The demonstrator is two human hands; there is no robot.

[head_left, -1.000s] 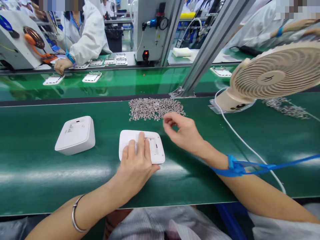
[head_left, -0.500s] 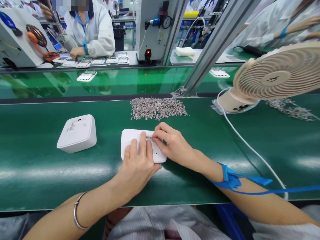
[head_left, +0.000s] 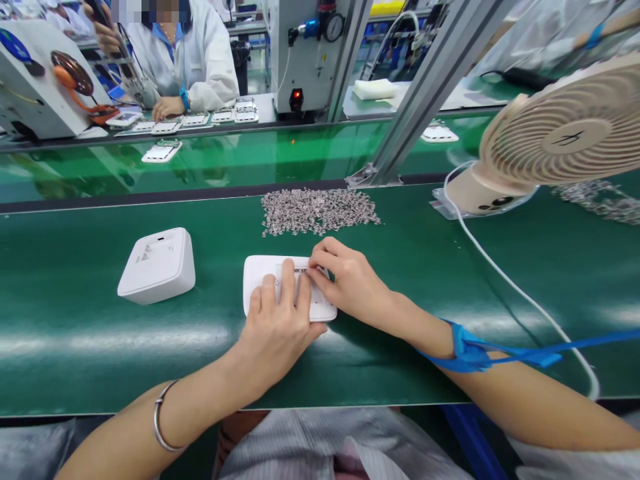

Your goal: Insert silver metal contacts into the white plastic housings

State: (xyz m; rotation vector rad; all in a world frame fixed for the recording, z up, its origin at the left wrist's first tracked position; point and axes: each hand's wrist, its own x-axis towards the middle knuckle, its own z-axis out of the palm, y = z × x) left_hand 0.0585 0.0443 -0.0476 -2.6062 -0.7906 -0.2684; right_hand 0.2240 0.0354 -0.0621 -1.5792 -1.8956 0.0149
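Note:
A white plastic device housing [head_left: 257,275] with rounded corners lies on the green work surface in front of me. My left hand [head_left: 277,310] holds it down, fingers spread across its top and thumb along the near edge. Between the fingers part of a shallow recess with small metal parts [head_left: 301,270] shows. My right hand [head_left: 343,277] is at the housing's far right side, thumb and fingers pinched together at that recess. Whatever is in the pinch is too small or hidden to make out. Just beyond lies a heap of small metal clip-like pieces [head_left: 317,210].
A second, thicker white housing [head_left: 157,263] stands at the left. To the right are a beige fan [head_left: 565,137], its white cable [head_left: 520,287] and my blue wrist strap [head_left: 467,350]. A metal post [head_left: 415,87] rises behind; a co-worker [head_left: 207,60] handles white parts across the green belt [head_left: 220,163].
The view has shifted slightly. Both hands stay at the housing, the right fingertips still pinched at the recess. Across the belt, the co-worker's hand and a white part have moved a little.

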